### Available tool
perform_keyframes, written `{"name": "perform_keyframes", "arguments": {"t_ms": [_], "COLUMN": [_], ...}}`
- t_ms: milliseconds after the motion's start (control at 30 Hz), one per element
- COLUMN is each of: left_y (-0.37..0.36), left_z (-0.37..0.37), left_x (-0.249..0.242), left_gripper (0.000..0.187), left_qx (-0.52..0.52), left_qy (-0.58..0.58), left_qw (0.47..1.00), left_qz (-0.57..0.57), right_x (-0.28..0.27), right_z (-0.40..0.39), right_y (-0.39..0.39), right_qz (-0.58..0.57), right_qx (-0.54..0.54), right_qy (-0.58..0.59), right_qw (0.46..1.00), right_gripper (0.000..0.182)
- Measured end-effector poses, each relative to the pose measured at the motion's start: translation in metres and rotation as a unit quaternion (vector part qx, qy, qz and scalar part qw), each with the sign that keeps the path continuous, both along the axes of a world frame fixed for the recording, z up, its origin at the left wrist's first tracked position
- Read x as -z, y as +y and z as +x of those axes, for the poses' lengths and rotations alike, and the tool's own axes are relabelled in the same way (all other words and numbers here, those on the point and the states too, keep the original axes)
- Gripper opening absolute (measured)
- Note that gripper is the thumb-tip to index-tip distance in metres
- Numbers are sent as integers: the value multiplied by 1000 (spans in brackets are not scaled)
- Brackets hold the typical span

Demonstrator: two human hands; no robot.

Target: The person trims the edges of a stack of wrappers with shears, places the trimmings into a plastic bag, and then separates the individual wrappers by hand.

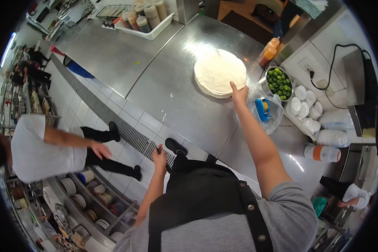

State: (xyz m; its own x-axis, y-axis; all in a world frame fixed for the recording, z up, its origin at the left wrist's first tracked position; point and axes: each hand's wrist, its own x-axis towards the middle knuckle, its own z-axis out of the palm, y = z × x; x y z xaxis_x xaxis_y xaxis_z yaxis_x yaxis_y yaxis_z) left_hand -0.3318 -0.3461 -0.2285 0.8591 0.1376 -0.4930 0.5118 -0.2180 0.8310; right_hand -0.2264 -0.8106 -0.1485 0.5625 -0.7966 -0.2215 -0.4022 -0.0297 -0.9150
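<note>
A round white cake-like slab [219,72] lies on the steel counter [172,96]. My right hand [239,92] grips its near right edge, thumb on top and fingers at the side. Down at the left, away from the counter, my left hand [159,159] is closed around the dark handle of a thin pointed tool [154,141], perhaps a knife or scissors. Beside my right forearm sit a clear plastic bag [273,117] and a blue tape dispenser [263,110].
Right of the slab are a bowl of limes [279,84], orange bottles [268,54] and white lidded cups [300,103]. A white basket of bottles [155,31] stands at the back. A person [54,147] is at the left, near shelves of plates [77,201].
</note>
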Motion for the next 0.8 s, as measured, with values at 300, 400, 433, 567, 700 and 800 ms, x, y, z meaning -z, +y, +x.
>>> {"name": "perform_keyframes", "arguments": {"t_ms": [300, 400, 433, 567, 700, 800], "left_y": [182, 297, 303, 362, 404, 417], "left_z": [-55, -107, -95, -68, -58, -49], "left_x": [134, 158, 177, 115, 91, 70], "left_gripper": [33, 27, 20, 19, 24, 28], "left_qx": [106, -37, -280, -259, -220, -250], "left_qy": [138, 301, 372, 464, 322, 300], "left_qw": [946, 931, 883, 844, 920, 921], "left_qz": [273, 203, 60, 73, 30, -2], "right_x": [-77, -71, -60, -8, -26, -2], "right_z": [-9, 33, 43, 94, 78, 6], "right_y": [256, 343, 363, 388, 346, 305], "right_qz": [-339, -349, -342, -464, -463, -471], "right_qx": [-360, -439, -471, -472, -428, -334], "right_qy": [-24, -34, -45, 79, 189, 235], "right_qw": [869, 827, 812, 745, 753, 782], "right_gripper": [101, 101, 103, 107, 113, 113]}}
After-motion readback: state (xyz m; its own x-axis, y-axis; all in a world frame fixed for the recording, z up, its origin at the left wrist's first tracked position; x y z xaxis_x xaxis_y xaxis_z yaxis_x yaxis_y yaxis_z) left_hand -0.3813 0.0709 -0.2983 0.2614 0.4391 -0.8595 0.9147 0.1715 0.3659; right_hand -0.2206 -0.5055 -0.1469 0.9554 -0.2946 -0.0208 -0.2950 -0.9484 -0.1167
